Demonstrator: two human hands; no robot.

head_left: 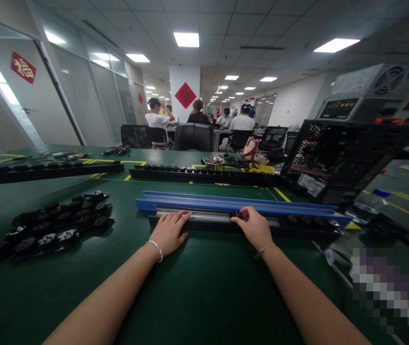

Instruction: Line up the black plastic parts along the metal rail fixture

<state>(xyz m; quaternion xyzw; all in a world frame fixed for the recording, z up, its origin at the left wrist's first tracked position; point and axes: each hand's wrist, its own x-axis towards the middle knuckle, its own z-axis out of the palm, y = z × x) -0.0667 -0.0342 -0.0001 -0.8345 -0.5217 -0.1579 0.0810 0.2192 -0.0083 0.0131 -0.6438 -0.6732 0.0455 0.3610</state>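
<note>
A long power strip housing (211,218) with a grey metal channel lies across the green table in front of me, and several black socket modules (305,221) sit in its right part. Behind it lies a blue rail (233,203). My left hand (169,232) rests flat on the strip's left end, fingers stretched out. My right hand (255,226) is curled at the strip's middle, fingertips pinching a small black socket module (239,214) in the channel.
A heap of loose black socket modules (53,225) lies at the left. Two more long black strips (46,170) (204,175) lie farther back, with a metal bowl (213,161). An open black computer case (337,158) stands at the right. People sit at desks behind.
</note>
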